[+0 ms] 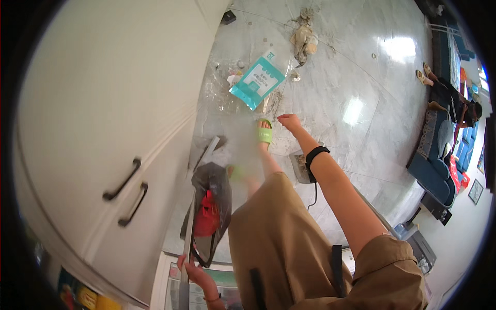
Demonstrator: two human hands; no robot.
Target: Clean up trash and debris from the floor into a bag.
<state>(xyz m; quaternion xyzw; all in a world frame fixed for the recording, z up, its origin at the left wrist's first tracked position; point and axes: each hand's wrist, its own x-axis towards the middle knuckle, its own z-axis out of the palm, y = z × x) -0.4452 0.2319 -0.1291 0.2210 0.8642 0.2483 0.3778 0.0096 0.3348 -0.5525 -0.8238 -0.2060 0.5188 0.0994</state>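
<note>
My left hand (195, 271) is closed around a long grey pole (188, 236) at the lower left. A dark translucent plastic bag (223, 193) with something red in it hangs beside the pole, near that hand. My right hand (290, 121) reaches out over the floor, fingers bent, with nothing seen in it. Ahead of it lies a teal and white plastic package (259, 81) bearing writing, among clear plastic wrap (223, 91) and dirt. Farther off are crumpled, soiled wipes or paper (304, 40). A dustpan-like container (301, 166) stands below my right forearm; its exact kind is unclear.
White cabinet doors (97, 116) with black handles line the left. A small black box (228, 17) lies by the cabinet. A person (451, 95) sits on a blue sofa (432, 162) at the right. My feet wear green slippers (265, 134).
</note>
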